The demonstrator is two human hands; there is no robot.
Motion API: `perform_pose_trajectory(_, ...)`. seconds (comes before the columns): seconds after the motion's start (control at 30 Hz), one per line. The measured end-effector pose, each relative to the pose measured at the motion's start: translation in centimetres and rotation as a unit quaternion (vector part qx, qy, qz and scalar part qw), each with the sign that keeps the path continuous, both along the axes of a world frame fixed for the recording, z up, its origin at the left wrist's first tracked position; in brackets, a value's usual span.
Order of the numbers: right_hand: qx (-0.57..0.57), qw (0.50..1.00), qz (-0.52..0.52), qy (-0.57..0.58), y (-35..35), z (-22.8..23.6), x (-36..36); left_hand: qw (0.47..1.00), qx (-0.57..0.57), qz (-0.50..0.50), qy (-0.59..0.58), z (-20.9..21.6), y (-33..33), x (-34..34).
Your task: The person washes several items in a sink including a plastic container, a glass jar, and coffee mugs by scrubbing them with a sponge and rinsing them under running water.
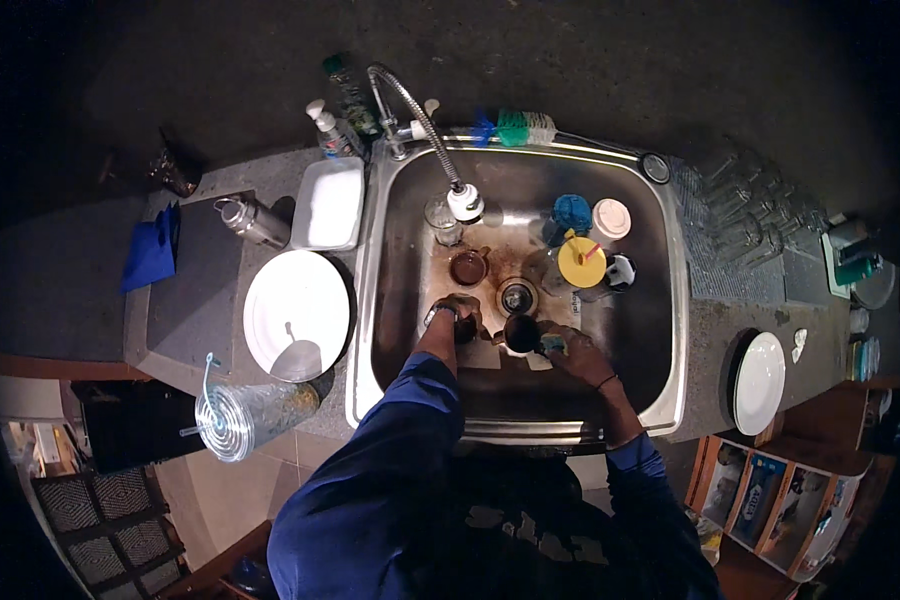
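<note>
Dark mug (519,333) sits in the left hand's (457,316) closed grip; right hand (573,352) (apparently) pinches a sponge (552,343).

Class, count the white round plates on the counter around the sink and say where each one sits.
2. One large white plate lies on the counter left of the sink; another white plate lies on the counter to its right, seemingly atop a dark one. More could be stacked beneath.
</note>
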State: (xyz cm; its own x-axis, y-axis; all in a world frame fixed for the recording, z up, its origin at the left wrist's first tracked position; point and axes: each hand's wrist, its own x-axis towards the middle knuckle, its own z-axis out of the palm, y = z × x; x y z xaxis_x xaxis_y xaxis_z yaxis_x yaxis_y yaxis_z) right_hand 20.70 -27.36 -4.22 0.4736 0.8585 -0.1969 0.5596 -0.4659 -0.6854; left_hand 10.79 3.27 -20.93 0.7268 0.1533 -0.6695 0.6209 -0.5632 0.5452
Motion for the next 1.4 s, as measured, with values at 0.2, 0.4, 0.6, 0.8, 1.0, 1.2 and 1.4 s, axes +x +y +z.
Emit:
perform_pose_trajectory(0.2,-0.006,0.999,-0.043,0.031,0.8,-1.3,-0.3,0.868,-0.409,0.274,0.062,-1.3,0.9,-4.0)
perform_pose_trajectory(0.4,0.178,0.956,-0.223,0.064,6.5,-1.4,-1.1,0.580,-0.617,0.531,0.012,9.3,0.7,-3.3)
perform_pose_trajectory(0.6,0.257,0.954,-0.143,-0.062,14.1,5.4,-3.3,0.589,-0.594,0.525,-0.156,12.9,-1.6,-2.7)
perform_pose_trajectory(0.8,0.321,0.915,0.078,-0.230,31.9,20.2,-8.2,0.594,-0.595,0.522,-0.143,10.4,-4.6,-3.1)
perform_pose_trajectory(1.0,0.024,0.907,0.183,-0.378,46.8,12.1,-7.8,0.562,-0.631,0.469,-0.256,9.4,-6.7,-4.7)
perform_pose_trajectory(1.2,-0.118,0.878,0.320,-0.335,49.6,7.7,-8.4,0.529,-0.664,0.460,-0.260,10.3,-4.8,-5.8)
perform_pose_trajectory(1.4,-0.077,0.924,0.250,-0.278,50.3,9.0,-7.1,0.552,-0.624,0.502,-0.232,16.0,-3.4,-8.2)
